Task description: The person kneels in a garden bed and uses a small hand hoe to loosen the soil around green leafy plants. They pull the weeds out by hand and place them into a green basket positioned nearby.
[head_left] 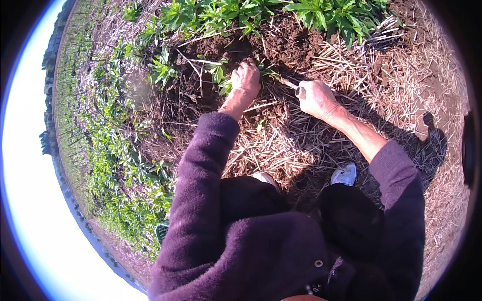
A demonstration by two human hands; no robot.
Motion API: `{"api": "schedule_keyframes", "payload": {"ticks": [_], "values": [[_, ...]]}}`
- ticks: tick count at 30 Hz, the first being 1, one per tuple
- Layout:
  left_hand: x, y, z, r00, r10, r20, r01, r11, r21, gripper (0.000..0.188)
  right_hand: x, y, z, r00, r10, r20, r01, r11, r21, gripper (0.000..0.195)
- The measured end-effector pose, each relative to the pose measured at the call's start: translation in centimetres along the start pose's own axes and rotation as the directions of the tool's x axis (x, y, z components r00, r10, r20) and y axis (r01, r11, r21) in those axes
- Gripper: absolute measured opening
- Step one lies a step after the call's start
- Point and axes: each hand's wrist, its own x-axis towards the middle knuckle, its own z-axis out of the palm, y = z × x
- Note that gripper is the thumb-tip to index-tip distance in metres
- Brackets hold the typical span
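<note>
My left hand (246, 79) is curled into a fist low over the dark soil. Green leaves of a plant (225, 85) stick out beside it, and the fist appears closed on them; the fingertips are hidden. To its right, my right hand (320, 99) grips the handle of a hand tool (289, 83). The tool's narrow brownish shaft slants up and left towards the leaves by my left fist. Its far end cannot be made out among leaves and soil.
Loose brown soil (290, 43) lies beyond my hands, with leafy green plants (331, 17) behind it. Dry straw (271, 146) covers the ground around my white shoes (344, 175). Dry twigs (194, 67) lie left of my left hand; more green plants (120, 161) grow further left.
</note>
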Motion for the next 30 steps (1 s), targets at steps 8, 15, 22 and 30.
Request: {"api": "schedule_keyframes", "payload": {"ticks": [8, 15, 22, 30], "values": [[-1.9, -1.6, -1.7, 0.998, -0.031, 0.062, 0.037, 0.995, -0.094, 0.029, -1.8, 2.8, -0.7, 0.998, -0.065, -0.005, 0.065, 0.976, 0.206, 0.026], [-10.9, -3.2, -1.5, 0.951, 0.182, 0.249, -0.168, 0.983, -0.076, 0.031, -4.7, 2.7, -5.3, 0.996, -0.09, 0.026, 0.089, 0.996, 0.031, 0.014], [-5.1, -6.2, -1.4, 0.955, 0.269, -0.126, -0.228, 0.936, 0.27, 0.035, -0.4, 1.9, -3.3, 0.986, -0.159, 0.053, 0.161, 0.986, -0.041, 0.012], [-2.3, -7.5, 1.3, 0.971, 0.042, -0.235, -0.007, 0.988, 0.152, 0.033, 0.3, 5.2, 0.3, 0.991, -0.121, 0.06, 0.119, 0.992, 0.046, 0.005]]}}
